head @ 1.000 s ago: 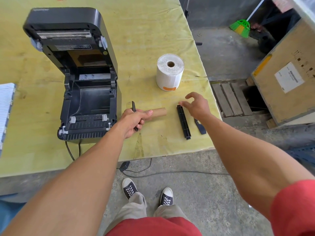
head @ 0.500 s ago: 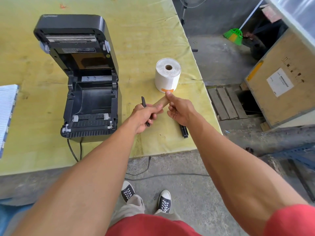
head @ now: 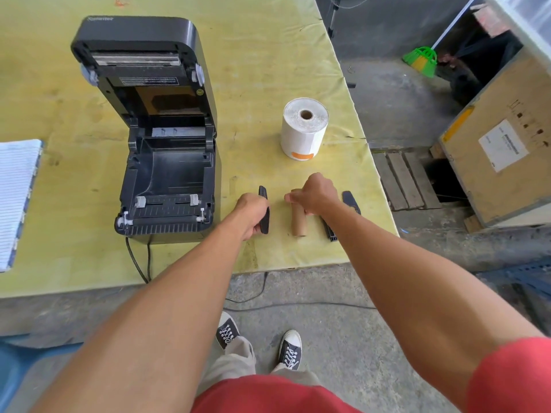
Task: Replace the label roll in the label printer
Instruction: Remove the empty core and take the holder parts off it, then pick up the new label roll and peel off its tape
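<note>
On the yellow bench (head: pixel 268 70), the left hand (head: pixel 253 214) is gripping a black spindle cap (head: pixel 264 214), the right hand's (head: pixel 316 193) fingers are pinching the empty core (head: pixel 298 223); setting both aside, well apart from the new roll (head: pixel 304 128), seems best.

Open printer (head: pixel 167 162) left on table (head: pixel 268 55); label roll (head: pixel 304 129) right, cardboard core (head: pixel 298 223) before it.

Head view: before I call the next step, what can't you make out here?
- Black spindle bar: mostly hidden under the right forearm; only its near end shows.
- Right hand on the cardboard core: fingers face away, so the grip is unclear.
- Left hand covers the middle of a black end cap.
- Warning label inside the printer lid: text too small.
- Notebook: cut off by the left edge.
</note>
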Motion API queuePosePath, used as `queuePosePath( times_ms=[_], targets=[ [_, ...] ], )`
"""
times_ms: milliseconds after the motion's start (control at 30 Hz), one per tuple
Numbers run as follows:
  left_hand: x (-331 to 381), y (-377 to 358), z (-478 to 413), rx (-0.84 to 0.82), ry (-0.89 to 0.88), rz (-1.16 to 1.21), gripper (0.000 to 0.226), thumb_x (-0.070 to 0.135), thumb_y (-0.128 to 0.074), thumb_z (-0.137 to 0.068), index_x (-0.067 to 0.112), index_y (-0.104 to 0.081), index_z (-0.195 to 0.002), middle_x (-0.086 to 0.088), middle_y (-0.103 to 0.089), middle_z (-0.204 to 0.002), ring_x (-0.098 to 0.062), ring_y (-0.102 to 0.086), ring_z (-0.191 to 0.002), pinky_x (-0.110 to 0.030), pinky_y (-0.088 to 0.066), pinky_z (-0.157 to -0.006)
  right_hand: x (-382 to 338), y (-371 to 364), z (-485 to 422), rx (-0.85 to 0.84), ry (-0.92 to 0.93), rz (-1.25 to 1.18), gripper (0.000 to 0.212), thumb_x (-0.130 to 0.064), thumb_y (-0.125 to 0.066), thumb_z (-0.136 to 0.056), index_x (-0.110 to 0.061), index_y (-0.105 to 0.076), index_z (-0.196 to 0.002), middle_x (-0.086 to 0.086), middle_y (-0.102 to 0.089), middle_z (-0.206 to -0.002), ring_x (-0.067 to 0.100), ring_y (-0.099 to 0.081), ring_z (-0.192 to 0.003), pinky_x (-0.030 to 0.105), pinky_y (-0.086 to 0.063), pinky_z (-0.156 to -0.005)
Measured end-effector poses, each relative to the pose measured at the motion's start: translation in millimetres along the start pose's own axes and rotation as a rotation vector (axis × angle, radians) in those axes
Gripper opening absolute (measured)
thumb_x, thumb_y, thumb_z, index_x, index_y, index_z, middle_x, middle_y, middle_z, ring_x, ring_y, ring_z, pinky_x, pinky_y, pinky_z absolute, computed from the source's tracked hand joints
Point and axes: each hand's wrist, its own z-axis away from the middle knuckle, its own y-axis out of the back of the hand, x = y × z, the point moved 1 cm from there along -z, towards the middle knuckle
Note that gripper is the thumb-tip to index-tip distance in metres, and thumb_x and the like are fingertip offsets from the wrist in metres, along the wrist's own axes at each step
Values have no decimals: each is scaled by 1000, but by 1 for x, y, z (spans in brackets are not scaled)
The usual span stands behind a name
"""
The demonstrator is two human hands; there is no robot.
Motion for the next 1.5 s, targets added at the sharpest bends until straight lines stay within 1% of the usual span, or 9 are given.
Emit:
queuePosePath(
  times_ms=[233, 300, 400, 600, 900, 1100, 1233, 1333, 1500],
  targets=[
    [-15, 5, -7, -20, -37, -94, 32, -6, -81, -71, 3, -64, -97, -15, -63, -108, -28, -67, -93, -33, -61, -64, 7, -8, -6, 8, -24, 20, 52, -48, -86, -70, -12, -49, -72, 12, -66, -77, 29, -64, -67, 30, -44, -55],
    [-18, 4, -4, 28, -133, -371, 35, 1, -86, -67, 10, -60, -89, -12, -61, -101, -31, -67, -88, -41, -61, -71, 7, -9, -7, 13, -27, 16, 52, -47, -86, -70, -12, -49, -71, 10, -65, -73, 25, -60, -61, 29, -39, -49],
    [-24, 6, -2, 183, -300, -755, 55, 16, -90, -65, 10, -54, -106, -10, -59, -101, -31, -60, -91, -45, -54, -80, 9, -9, -6, 13, -36, -1, 51, -46, -86, -70, -11, -49, -70, 9, -63, -64, 22, -57, -55, 28, -33, -44],
    [-33, 7, -3, 158, -428, -734, 46, 9, -84, -72, 13, -54, -107, -7, -58, -94, -26, -58, -82, -36, -45, -65, 7, -10, -4, 8, -14, 44, 53, -49, -83, -74, -12, -46, -69, 13, -64, -81, 29, -59, -72, 29, -33, -47],
    [-40, 7, -3, 211, -426, -674, 43, 14, -81, -78, 12, -54, -111, 0, -50, -88, -25, -58, -84, -36, -46, -68, 5, 1, 3, 44, 22, 40, 56, -55, -78, -78, -12, -43, -68, 15, -68, -82, 30, -63, -72, 32, -41, -58],
    [-27, 13, -1, 262, -444, -622, 16, 5, -59, -93, 19, -53, -99, -1, -61, -71, 0, -54, -49, -27, -44, -49, 8, 31, 2, 118, 13, 14, 56, -53, -73, -83, -11, -39, -69, 12, -62, -76, 30, -64, -72, 33, -47, -60],
    [2, 16, 9, 318, -511, -717, 5, 3, -59, -92, 7, -62, -91, -8, -63, -89, -21, -66, -72, -37, -58, -68, 7, 56, 1, 169, 28, -15, 47, -43, -69, -90, -11, -41, -70, 12, -62, -79, 35, -69, -80, 36, -51, -68],
    [28, 16, 16, 329, -579, -763, 18, 12, -54, -96, 6, -64, -82, -11, -65, -85, -25, -65, -70, -40, -59, -68, 0, 73, 0, 212, 62, 2, 35, -35, -66, -93, -5, -53, -79, 8, -58, -74, 34, -63, -77, 31, -45, -60],
    [65, 17, 23, 361, -630, -810, 21, 24, -55, -95, 9, -67, -85, -10, -67, -87, -29, -63, -74, -37, -54, -69, -22, 98, 1, 295, 110, 55, 18, -14, -58, -90, 1, -63, -100, 18, -67, -97, 37, -61, -79, 36, -48, -64]
  ],
)
